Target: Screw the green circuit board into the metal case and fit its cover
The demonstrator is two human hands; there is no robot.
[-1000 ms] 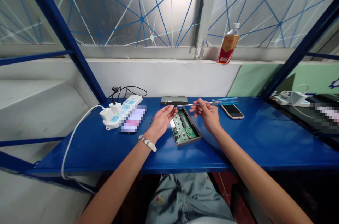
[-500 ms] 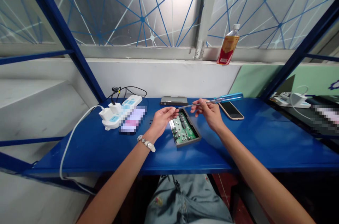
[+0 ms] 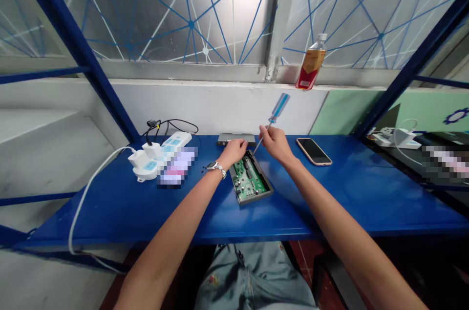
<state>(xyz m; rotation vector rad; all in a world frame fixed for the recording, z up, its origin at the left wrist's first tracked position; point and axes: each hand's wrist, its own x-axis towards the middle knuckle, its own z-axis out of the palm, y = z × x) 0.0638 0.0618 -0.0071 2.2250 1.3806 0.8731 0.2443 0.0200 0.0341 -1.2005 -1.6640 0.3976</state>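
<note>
A grey open case (image 3: 271,188) lies on the blue table, with a green circuit board (image 3: 251,180) inside. My right hand (image 3: 275,143) grips a screwdriver (image 3: 280,108) by its metal shaft, just below the clear blue handle. The screwdriver stands tilted, handle up, its tip down at the far right end of the case. My left hand (image 3: 233,151) is at the far left corner of the case, fingers curled together; whatever is under the fingertips is hidden. A grey flat metal part (image 3: 223,138) sits just behind the case.
Left of the case is a white power strip (image 3: 179,139) with plugs and cables, beside a blurred-out phone (image 3: 178,168). Tiny dark screws (image 3: 203,170) lie near my left wrist. A black-screened phone (image 3: 314,152) is at right. A bottle (image 3: 311,63) stands on the ledge.
My right hand has swung the screwdriver from nearly level to steep, tip down at the case. My left hand has left the screwdriver tip and moved to the case's far left corner.
</note>
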